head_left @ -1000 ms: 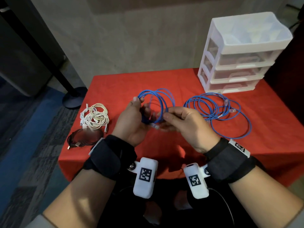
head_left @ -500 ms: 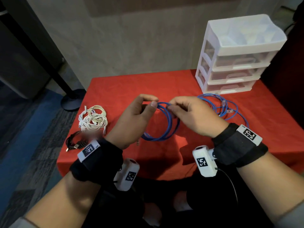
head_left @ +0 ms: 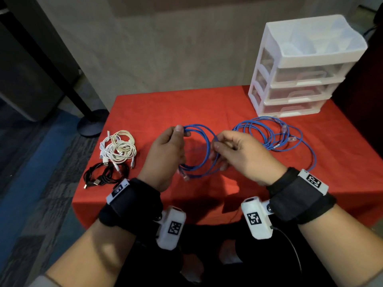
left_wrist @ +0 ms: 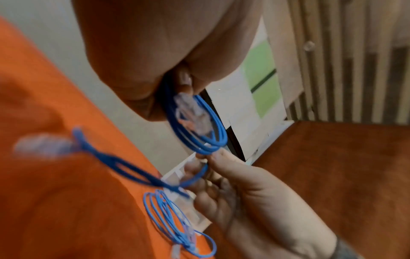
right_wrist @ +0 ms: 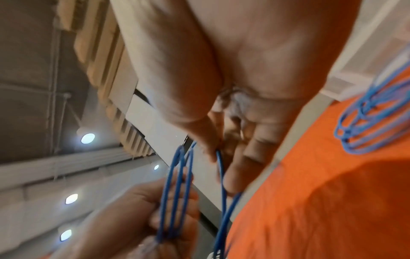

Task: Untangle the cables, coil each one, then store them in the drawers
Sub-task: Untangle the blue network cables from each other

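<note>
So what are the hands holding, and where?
A coiled blue cable: left hand pinches its top left, right hand its right side.

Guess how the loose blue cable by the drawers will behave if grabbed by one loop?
Probably floppy: the loose blue cable lies in uneven, sprawling loops on the red cloth. Lifting one loop would likely drag the others into a tangle. It looks thin, so likely light; its clear plugs may swing.

There were two hands: a left hand (head_left: 165, 150) and a right hand (head_left: 244, 154). There were two bunches of blue cable: one held coil (head_left: 204, 151) and one loose pile (head_left: 275, 135). There was one white cable bundle (head_left: 119, 147), one black cable bundle (head_left: 105, 176), and one drawer box (head_left: 300, 69) with three drawers.
</note>
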The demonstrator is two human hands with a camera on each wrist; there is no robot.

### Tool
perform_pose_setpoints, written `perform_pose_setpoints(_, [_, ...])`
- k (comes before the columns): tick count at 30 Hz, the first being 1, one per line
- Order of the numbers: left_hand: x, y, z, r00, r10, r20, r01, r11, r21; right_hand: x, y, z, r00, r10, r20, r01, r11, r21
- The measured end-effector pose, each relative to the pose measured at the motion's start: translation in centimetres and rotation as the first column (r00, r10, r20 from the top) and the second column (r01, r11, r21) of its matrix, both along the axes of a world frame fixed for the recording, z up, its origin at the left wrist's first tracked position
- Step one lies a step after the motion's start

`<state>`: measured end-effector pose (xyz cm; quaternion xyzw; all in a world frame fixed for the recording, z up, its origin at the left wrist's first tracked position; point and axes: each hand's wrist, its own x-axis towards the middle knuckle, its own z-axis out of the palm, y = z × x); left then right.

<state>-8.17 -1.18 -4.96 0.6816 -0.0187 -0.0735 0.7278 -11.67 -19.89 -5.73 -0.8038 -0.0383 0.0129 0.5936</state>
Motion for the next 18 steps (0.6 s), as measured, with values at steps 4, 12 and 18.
perform_pose_setpoints(4, [-0.6, -0.9, -0.5, 0.984, 0.045, -0.17, -0.064, 0.992, -0.107, 0.0, 1.7, -0.5, 0.991, -0.136, 0.015, 0.127, 0.956, 0.264])
perform_pose_setpoints(12, [-1.6, -2.1, 0.8, 0.942, -0.048, -0.332, -0.041, 0.966, -0.256, -0.4, 3.1, -0.8, 0.935, -0.352, 0.049, 0.293, 0.841, 0.455])
perform_pose_setpoints(18, [-2.0, -2.6, 0.9, 0.942, -0.004, -0.336, -0.091, 0.959, -0.267, -1.2, 3.9, -1.0, 0.927, -0.357, 0.117, 0.254, 0.824, 0.506])
